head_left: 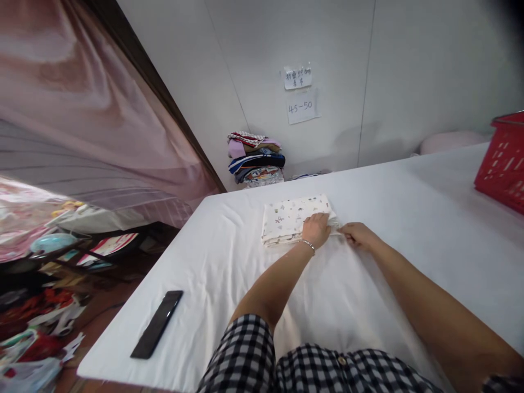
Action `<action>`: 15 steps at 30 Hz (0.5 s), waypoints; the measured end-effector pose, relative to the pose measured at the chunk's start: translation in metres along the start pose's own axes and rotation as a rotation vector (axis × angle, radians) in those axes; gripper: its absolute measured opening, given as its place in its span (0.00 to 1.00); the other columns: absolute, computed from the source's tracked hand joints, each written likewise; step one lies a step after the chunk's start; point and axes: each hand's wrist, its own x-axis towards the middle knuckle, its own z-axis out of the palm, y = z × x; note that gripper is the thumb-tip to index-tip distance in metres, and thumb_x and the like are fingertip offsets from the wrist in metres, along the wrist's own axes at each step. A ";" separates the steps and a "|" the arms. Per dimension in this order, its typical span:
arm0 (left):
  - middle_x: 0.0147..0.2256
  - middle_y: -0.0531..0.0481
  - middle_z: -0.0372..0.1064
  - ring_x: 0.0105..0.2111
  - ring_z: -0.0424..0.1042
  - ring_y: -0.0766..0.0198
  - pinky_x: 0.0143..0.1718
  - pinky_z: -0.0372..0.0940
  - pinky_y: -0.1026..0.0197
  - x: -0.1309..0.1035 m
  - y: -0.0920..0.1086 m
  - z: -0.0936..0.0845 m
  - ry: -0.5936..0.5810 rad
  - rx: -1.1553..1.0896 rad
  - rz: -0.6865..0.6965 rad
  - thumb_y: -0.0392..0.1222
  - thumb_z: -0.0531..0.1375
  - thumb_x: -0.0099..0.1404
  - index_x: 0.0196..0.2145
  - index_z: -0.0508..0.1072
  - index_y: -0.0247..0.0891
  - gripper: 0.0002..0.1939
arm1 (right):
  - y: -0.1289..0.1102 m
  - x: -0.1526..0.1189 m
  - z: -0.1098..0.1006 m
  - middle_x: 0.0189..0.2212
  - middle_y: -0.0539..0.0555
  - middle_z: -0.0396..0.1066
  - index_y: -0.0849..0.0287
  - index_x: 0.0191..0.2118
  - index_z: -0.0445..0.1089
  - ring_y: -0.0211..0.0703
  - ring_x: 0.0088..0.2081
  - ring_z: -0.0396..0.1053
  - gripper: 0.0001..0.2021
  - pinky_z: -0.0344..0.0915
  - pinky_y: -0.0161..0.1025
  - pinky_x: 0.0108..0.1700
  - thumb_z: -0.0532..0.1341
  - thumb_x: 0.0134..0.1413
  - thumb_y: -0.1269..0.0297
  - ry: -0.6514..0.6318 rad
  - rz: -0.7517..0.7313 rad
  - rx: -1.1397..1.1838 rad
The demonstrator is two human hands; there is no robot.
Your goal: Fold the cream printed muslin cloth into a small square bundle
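Observation:
A white cloth with a small scattered print [290, 216] lies folded into a thick rectangle on the white-covered table [229, 262]. My left hand [316, 231], with a bracelet at the wrist, rests on the cloth's near right part, fingers bent against it at the edge. Just to its right, my right hand [358, 236] is closed in a pinch on the loose right edge of the same cloth. The fingertips of both hands are partly hidden.
A black phone-like slab [157, 324] lies at the table's left. Folded clothes [257, 158] are stacked beyond the far edge, against the wall. At the right stands a red basket [503, 164]. A pink curtain [135, 114] hangs on the left, above floor clutter [41, 322].

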 end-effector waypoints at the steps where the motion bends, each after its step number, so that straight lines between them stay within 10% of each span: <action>1: 0.48 0.47 0.66 0.47 0.64 0.59 0.47 0.60 0.57 0.000 0.001 0.001 0.006 0.008 0.015 0.38 0.53 0.63 0.53 0.62 0.38 0.19 | 0.004 -0.002 -0.003 0.11 0.43 0.54 0.57 0.18 0.56 0.29 0.13 0.51 0.16 0.41 0.29 0.14 0.66 0.38 0.63 -0.032 0.006 0.126; 15: 0.46 0.46 0.67 0.46 0.64 0.59 0.43 0.59 0.57 -0.007 0.008 0.016 -0.017 0.086 0.080 0.38 0.53 0.65 0.52 0.62 0.38 0.17 | 0.003 -0.020 0.008 0.22 0.51 0.70 0.59 0.31 0.62 0.40 0.23 0.71 0.11 0.69 0.34 0.25 0.61 0.39 0.77 -0.031 -0.038 0.577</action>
